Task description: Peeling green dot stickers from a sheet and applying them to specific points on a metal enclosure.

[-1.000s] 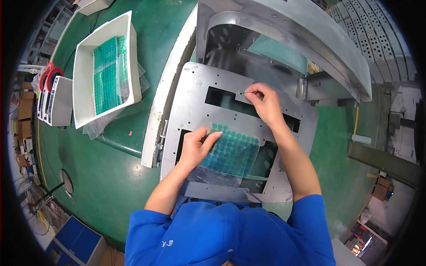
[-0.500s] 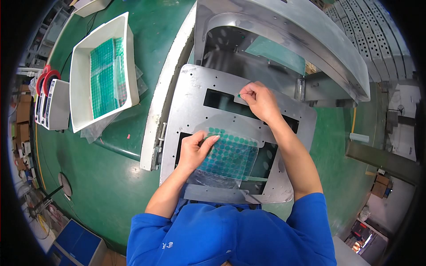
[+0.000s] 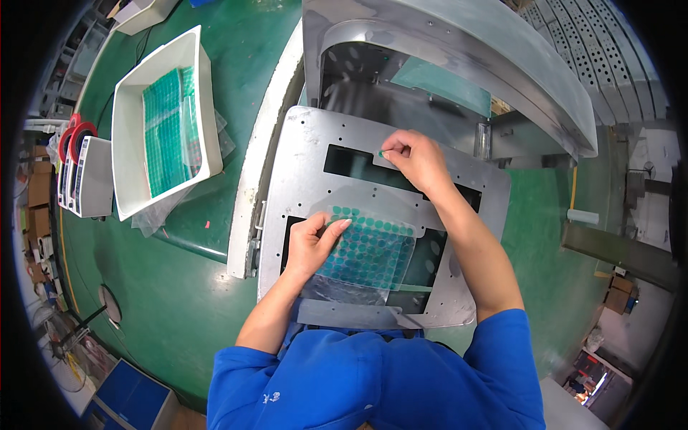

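My left hand (image 3: 312, 242) pinches the upper left edge of a clear sheet of round green stickers (image 3: 365, 251), thumb on top. The sheet lies over the lower cutout of a grey metal panel (image 3: 287, 161) with slots and small holes. Beyond it, my right hand (image 3: 414, 159) is closed in a pinch on a small green sticker (image 3: 382, 153), by the edge of the panel's upper slot. The fingertips partly hide this sticker. Behind the panel stands the open metal housing (image 3: 459, 43), with a curved frame.
On the green table at left, a white bin (image 3: 211, 136) holds more green sticker sheets (image 3: 163, 129). Left of it is a white holder (image 3: 97, 175) with red-handled tools (image 3: 82, 132). A metal beam (image 3: 616, 254) lies at right; perforated panels (image 3: 573, 57) stand at the far right.
My right hand has shifted slightly left along the upper slot, still pinching the sticker. My left hand keeps its hold on the sheet. The view has moved a little.
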`<state>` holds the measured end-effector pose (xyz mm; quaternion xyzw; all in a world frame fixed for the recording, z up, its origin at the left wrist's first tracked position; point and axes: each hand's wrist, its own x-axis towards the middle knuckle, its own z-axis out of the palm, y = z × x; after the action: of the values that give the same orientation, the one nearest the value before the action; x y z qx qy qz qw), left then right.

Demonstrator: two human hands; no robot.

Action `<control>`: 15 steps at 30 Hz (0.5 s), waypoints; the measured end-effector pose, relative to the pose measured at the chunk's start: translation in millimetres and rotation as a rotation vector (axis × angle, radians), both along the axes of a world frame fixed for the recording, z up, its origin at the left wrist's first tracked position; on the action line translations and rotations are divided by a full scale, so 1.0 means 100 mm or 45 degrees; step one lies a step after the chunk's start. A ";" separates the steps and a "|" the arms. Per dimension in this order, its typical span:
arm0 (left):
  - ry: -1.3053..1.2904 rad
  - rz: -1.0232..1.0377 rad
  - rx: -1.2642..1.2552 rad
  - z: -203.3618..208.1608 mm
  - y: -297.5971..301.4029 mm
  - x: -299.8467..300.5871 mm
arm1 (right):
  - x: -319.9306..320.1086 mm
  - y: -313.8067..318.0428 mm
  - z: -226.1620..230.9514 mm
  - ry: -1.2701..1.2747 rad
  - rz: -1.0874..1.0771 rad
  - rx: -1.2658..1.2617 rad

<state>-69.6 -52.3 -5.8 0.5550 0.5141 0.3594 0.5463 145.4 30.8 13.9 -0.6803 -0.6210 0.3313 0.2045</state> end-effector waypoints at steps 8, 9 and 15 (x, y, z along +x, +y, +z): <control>-0.092 -0.027 -0.070 0.10 0.00 -0.06 | 0.04 0.26 0.13 -0.205 -0.018 -0.354; -0.168 -0.021 -0.100 0.13 -0.01 -0.05 | 0.07 0.22 0.11 -0.026 -0.013 -0.271; -0.200 -0.133 -0.017 0.31 -0.04 -0.04 | -0.21 -0.60 0.53 0.634 0.515 0.018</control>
<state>-73.7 -55.9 25.6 0.5475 0.4424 0.3694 0.6067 124.8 -29.0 66.8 -0.4397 -0.6767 0.5173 0.2848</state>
